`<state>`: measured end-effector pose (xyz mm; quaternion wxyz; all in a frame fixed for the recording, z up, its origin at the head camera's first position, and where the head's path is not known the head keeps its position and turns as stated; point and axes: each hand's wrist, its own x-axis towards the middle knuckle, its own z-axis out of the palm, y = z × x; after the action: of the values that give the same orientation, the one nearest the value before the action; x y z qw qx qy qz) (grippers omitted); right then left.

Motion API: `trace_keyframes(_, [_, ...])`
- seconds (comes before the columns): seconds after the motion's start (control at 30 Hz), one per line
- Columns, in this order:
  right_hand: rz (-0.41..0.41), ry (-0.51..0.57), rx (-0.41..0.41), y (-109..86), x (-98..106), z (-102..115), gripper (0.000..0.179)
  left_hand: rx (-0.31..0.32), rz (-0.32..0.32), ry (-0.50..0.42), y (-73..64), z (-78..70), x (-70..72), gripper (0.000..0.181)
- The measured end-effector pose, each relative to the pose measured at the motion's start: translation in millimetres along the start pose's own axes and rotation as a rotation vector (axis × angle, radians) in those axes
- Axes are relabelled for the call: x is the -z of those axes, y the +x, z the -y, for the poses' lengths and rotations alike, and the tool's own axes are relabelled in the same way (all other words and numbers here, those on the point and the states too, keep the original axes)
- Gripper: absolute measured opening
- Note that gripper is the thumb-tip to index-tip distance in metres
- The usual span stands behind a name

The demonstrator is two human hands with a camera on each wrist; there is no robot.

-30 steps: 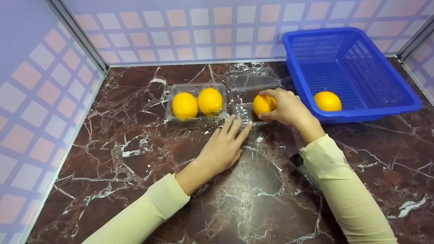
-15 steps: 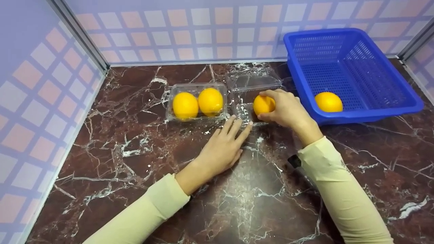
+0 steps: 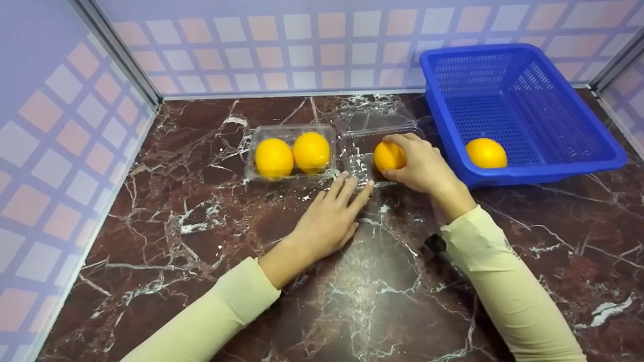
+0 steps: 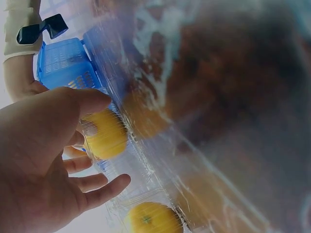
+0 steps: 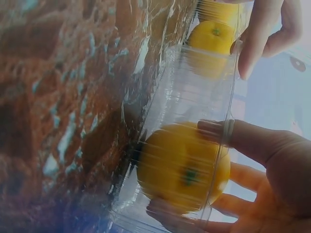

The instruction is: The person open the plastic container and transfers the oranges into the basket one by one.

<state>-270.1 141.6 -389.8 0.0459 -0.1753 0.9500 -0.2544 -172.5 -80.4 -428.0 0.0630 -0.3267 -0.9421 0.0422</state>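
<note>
Head: right hand [image 3: 426,166] pinches an orange [image 3: 388,157] within an open clear clamshell [image 3: 358,146]; two oranges [image 3: 274,158] sit in the left-hand pack [image 3: 260,132], a fourth fruit [image 3: 486,153] in the blue basket [image 3: 528,173]. Left hand [image 3: 327,221] spread, fingertips by the near rims.

Left wrist: fingers apart; marbled counter [image 4: 228,97] blurred, contact with plastic uncertain.

Right wrist: green stem mark [image 5: 190,176], hidden from head, shows through the clamshell wall; left hand cut off above.

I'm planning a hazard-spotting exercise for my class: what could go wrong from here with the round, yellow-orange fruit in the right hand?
The bare right hand reaches inside the clear, rectangular plastic container, so withdrawing might catch and tip it. The round, yellow-orange fruit could roll into the bare space beside it once released.
</note>
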Motion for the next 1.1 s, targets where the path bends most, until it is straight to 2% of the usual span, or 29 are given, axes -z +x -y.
trace_keyframes(0.2, [-0.06,0.018,0.019,-1.8,-1,2,0.066,0.015,0.005,-0.037,0.0,-0.6,-0.1,0.079])
trace_keyframes(0.37, [-0.123,0.048,0.072,-7.8,5,6,0.068,0.022,0.002,-0.045,-0.7,-1.7,-2.1,0.082])
trace_keyframes(0.7, [-0.269,0.08,0.142,-25.7,34,4,0.07,0.024,-0.032,-0.091,-1.4,1.0,-2.4,0.082])
trace_keyframes(0.9, [-0.369,0.125,0.144,-37.2,52,-5,0.066,0.016,-0.036,-0.094,-0.3,1.4,-5.3,0.081])
trace_keyframes(1.1, [-0.434,0.154,0.131,-44.5,67,-19,0.065,0.022,-0.03,-0.093,0.0,0.6,-4.5,0.082])
